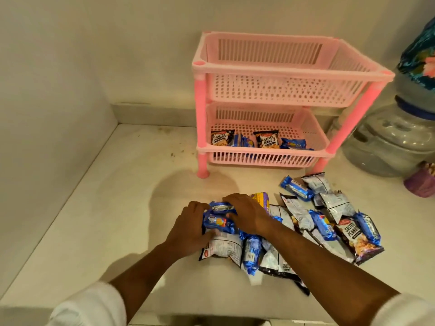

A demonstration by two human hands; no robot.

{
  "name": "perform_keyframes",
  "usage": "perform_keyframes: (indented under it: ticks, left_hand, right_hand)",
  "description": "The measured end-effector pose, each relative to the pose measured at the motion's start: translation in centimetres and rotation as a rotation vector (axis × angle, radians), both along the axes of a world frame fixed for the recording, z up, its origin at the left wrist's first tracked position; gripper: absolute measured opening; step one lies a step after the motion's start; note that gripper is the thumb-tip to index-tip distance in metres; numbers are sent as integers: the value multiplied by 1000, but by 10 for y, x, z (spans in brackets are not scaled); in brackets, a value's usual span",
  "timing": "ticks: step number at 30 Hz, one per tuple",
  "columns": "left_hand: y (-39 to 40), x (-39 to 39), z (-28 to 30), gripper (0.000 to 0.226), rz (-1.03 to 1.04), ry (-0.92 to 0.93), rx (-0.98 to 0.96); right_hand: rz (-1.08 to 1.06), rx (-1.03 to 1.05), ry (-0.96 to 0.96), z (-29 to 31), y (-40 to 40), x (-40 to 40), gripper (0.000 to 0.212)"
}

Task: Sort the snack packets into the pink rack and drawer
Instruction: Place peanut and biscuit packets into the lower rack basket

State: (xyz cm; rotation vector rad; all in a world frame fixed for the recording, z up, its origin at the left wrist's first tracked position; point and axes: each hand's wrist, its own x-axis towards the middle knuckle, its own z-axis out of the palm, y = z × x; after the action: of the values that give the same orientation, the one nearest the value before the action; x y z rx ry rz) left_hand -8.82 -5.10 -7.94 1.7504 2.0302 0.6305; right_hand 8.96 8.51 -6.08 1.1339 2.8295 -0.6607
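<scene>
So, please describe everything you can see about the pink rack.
The pink rack looks like plastic and stands upright on the pale counter against the wall, beyond the loose pile of snack packets. It has two open trays with slotted and perforated walls, joined by round corner posts with feet. No packets show in the upper tray. The lower tray holds two salted peanut packets and several blue biscuit packets. A large clear bottle stands close at its right. Neither hand touches it.
</scene>
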Motion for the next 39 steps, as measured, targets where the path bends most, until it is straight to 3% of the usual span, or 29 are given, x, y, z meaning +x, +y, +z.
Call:
perform_keyframes:
  ticks: [5,8,11,18,24,28,31,35,39]
  left_hand:
    - [-19,5,0,64,-261,83,37]
    - [-23,5,-7,78,-353,108,68]
    - [-22,3,-9,80,-369,144,78]
    - [-15,3,-3,55,-361,153,148]
    - [-8,-6,10,52,-337,137,144]
    - [-2,-15,23,47,-321,7,82]
    - [6,-22,36,37,-332,-91,15]
    - [25,-25,58,16,-248,-460,17]
    - [50,-25,74,25,-73,-878,3]
  right_hand:
    - [-44,10,-54,-4,0,-15,62]
    - [-49,43,-67,-5,0,-17,66]
    - [-45,77,-59,-7,0,-18,64]
    - [-72,84,-18,-10,4,-19,62]
    - [-145,29,233,-5,6,-7,52]
    - [-246,-65,417,9,8,5,47]
    - [-371,-279,551,23,15,9,41]
    - [-616,-851,911,46,23,7,25]
    - [-695,-1093,1129,60,32,16,27]
